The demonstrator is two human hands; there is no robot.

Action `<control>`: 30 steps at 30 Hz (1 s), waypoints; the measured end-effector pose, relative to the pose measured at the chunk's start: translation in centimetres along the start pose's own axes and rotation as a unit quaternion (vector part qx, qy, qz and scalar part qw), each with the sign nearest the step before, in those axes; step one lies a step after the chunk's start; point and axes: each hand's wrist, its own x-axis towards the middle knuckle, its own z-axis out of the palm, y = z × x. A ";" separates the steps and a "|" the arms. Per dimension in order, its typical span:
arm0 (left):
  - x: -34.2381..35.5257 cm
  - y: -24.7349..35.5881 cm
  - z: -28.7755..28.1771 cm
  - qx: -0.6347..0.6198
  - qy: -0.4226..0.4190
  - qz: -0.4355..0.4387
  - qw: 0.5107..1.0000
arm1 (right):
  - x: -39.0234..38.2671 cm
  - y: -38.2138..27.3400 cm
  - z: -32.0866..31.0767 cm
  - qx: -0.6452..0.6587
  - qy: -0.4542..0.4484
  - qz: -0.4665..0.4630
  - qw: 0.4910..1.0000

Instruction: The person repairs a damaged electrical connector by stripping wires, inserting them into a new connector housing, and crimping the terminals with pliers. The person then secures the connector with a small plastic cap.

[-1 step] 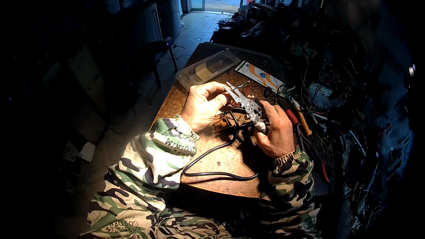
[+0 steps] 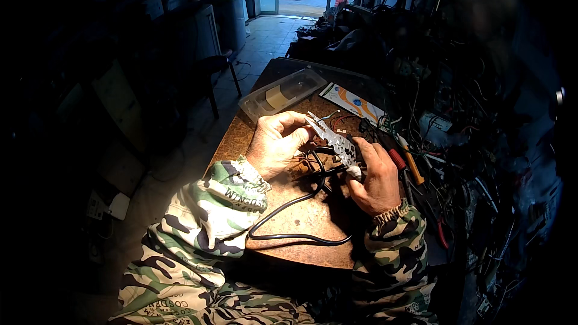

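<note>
My right hand (image 2: 376,180) is wrapped round the handles of a pair of wire strippers (image 2: 339,145), a flat grey metal tool with notches and holes. Its jaws point up and left, to the fingertips of my left hand (image 2: 276,144). Those fingers are pinched together on a thin wire, mostly hidden by the fingers and the jaws. A greenish wire end (image 2: 328,115) sticks out past the jaw tips. Below both hands a black cable (image 2: 283,206) loops over the wooden table, and thin reddish wires show beside my left fingertips.
A clear plastic box (image 2: 295,87) and a white-and-orange packet (image 2: 355,103) lie on the far part of the table (image 2: 313,253). To the right are a yellow-handled tool (image 2: 412,162), red-handled pliers (image 2: 442,235) and tangled wires. A stool (image 2: 220,66) stands at the left.
</note>
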 end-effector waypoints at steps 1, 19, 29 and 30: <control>-0.1 0.2 0.0 0.004 0.002 0.003 1.000 | 0.0 -0.1 0.0 -0.001 -0.002 0.000 1.000; -0.1 0.7 0.1 0.045 0.006 0.022 0.999 | 0.0 0.0 0.3 0.016 0.013 -0.008 1.000; -0.1 0.8 0.1 0.036 0.006 0.009 0.999 | 0.0 0.2 0.5 0.031 0.013 -0.008 0.999; -0.1 0.7 0.1 0.036 0.005 0.009 0.999 | -0.1 0.3 0.5 0.029 0.015 -0.009 0.999</control>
